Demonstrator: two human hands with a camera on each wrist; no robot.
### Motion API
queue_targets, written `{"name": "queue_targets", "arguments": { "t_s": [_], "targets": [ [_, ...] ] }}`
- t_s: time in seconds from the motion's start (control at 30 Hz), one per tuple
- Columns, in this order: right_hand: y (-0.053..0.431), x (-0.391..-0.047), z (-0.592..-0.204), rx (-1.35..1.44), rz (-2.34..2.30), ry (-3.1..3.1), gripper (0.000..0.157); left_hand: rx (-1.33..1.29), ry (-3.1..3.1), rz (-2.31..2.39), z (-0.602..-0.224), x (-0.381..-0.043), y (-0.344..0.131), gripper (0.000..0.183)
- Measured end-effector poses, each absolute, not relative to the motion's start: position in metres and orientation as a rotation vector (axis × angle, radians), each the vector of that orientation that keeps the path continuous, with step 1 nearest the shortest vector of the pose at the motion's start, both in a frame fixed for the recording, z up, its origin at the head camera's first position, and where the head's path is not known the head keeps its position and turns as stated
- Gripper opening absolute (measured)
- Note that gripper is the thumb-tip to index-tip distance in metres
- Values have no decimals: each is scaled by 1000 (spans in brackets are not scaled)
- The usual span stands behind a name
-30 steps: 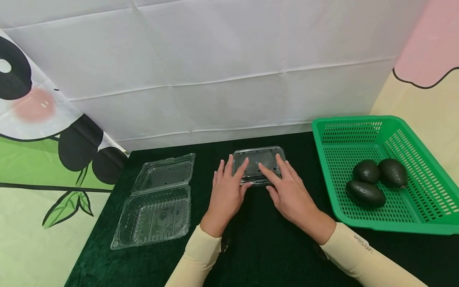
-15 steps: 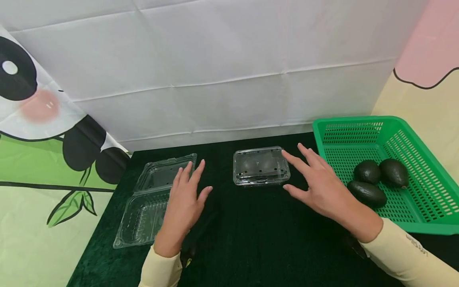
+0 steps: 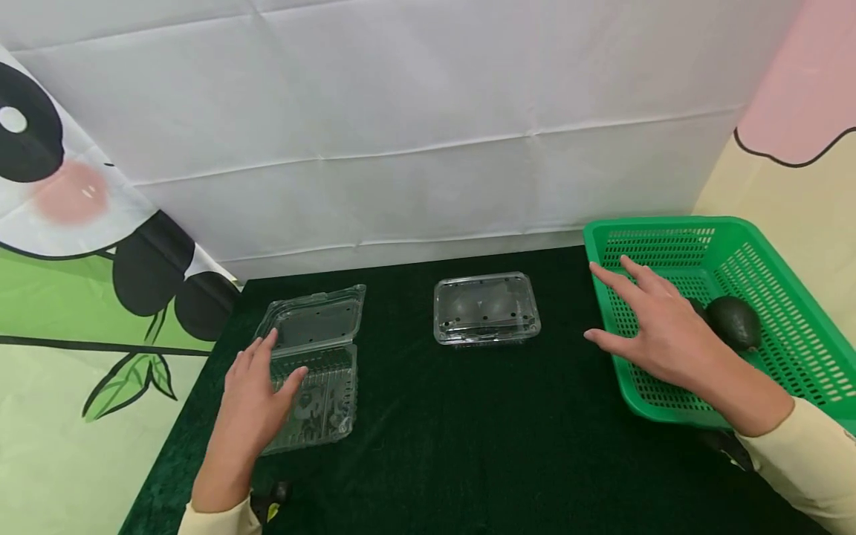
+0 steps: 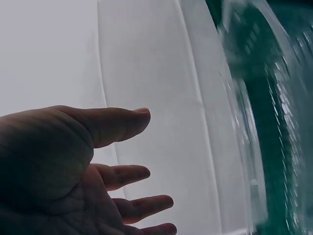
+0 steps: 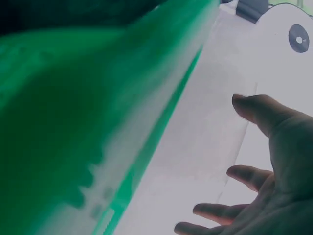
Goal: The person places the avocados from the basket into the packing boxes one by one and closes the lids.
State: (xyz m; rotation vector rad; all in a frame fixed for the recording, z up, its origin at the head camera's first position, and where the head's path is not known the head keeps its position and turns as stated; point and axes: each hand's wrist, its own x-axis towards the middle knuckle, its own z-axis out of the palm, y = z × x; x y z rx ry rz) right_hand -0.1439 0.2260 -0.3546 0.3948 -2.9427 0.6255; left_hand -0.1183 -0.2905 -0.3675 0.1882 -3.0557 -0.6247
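Note:
My left hand (image 3: 250,405) is over the left side of an unlidded clear plastic clamshell box (image 3: 321,394), fingers spread and holding nothing. The box's lid (image 3: 317,323) lies folded back behind its base. In the left wrist view the thumb and fingers (image 4: 142,205) stand apart with nothing between them. My right hand (image 3: 675,338) hovers over the left part of a green plastic basket (image 3: 792,267), its fingers spread. An avocado (image 3: 733,323) shows in the basket beyond the hand; the others are mostly hidden beneath it. A closed clear clamshell box (image 3: 487,306) sits at the back middle.
A dark green cloth (image 3: 455,438) covers the table. Behind it hangs a white sheet (image 3: 401,148), and a printed cartoon backdrop (image 3: 47,423) borders the left side. The basket's raised rim stands at the right.
Both hands have come off the closed clamshell box and moved apart, the left toward the unlidded box, the right over the green basket. The boxes have stayed in place.

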Motion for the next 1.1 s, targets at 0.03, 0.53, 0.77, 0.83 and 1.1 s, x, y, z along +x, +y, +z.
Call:
{"name": "queue_targets", "arguments": {
  "t_s": [0.03, 0.53, 0.77, 0.83, 1.1],
  "targets": [
    [229, -144, -355, 390, 623, -2945, 95, 211, -3061, -627, -368, -118, -297, 85],
    [285, -144, -359, 313, 651, -2956, 100, 472, -3276, -776, -385, -123, -361, 100],
    [311, -156, -361, 218, 541, -3044, 103, 473, -3332, -887, -391, -128, -380, 105],
    [319, -159, -363, 196, 478, -3073, 104, 471, -3337, -906, -391, -131, -385, 105],
    [347, -173, -374, 123, 271, -3158, 106, 446, -3342, -1055, -395, -136, -400, 90]
  ]
}}
